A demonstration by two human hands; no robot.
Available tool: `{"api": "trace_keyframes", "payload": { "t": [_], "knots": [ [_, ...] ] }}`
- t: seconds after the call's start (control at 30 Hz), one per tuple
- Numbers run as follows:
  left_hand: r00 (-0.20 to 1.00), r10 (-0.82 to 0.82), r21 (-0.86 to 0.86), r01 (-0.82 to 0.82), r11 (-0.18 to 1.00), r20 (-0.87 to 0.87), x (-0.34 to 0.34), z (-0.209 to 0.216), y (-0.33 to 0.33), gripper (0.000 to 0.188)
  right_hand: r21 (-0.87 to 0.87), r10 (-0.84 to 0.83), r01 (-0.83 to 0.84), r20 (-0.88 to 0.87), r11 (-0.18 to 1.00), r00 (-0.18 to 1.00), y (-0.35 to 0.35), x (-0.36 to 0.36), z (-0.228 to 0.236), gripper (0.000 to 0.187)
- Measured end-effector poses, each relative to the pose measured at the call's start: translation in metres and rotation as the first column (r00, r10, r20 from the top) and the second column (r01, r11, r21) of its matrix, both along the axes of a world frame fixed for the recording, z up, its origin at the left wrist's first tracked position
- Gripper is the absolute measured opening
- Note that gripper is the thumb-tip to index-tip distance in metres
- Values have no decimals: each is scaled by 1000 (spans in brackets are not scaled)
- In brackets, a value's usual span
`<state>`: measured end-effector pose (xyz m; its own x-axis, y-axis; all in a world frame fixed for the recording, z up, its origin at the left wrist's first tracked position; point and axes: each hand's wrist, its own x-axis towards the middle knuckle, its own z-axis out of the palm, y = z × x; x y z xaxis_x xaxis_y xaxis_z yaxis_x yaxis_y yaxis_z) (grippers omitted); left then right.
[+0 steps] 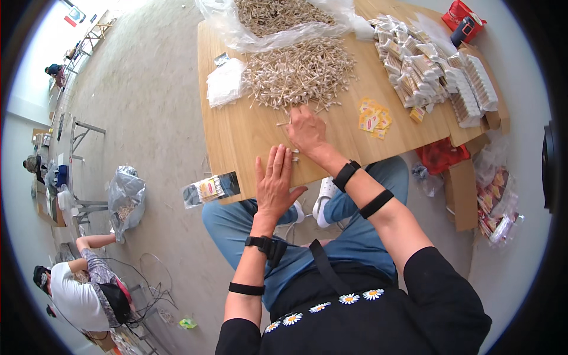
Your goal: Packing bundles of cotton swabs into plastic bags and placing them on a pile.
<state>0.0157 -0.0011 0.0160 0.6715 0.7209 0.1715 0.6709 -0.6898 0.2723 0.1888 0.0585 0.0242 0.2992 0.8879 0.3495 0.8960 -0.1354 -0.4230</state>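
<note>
My left hand [274, 182] lies flat near the table's front edge, fingers straight and thumb out to the side. White tips of a few cotton swabs [295, 155] peek out beside its fingers; the rest of them is covered. Ahead of it, my right hand [306, 131] is closed, knuckles up, at the near edge of a big loose heap of cotton swabs [302, 74]. One swab [283, 124] sticks out to the left from under its fingers; the fingertips themselves are mostly hidden.
Behind the heap is a clear plastic bag [225, 26] of more swabs. White sheets [225, 81] lie left, yellow cards [374, 118] right, stacked swab packs [414, 65] far right. A swab packet [210, 188] rests at the front-left corner. A co-worker [83, 290] is at lower left.
</note>
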Motion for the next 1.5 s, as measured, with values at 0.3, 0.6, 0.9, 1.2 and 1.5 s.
{"api": "trace_keyframes", "payload": {
  "t": [0.3,0.6,0.9,1.2,1.5],
  "knots": [
    [1000,6,9,-6,1000,-6,0,1,1,114,-148,78,-102,-158,984,984,-26,20,10,8],
    [1000,6,11,-6,1000,24,0,-2,1,114,-164,83,-111,-168,980,982,-31,10,1,9],
    [999,3,-6,-3,1000,37,0,-1,1,115,-47,309,-321,-174,946,935,-46,-5,-7,10],
    [1000,11,11,-11,1000,16,2,-3,1,116,-122,-115,106,-65,987,991,8,-3,3,21],
    [1000,16,-6,-16,1000,-1,0,-2,1,116,-230,-166,148,-61,962,984,-22,34,2,14]
  ]
}}
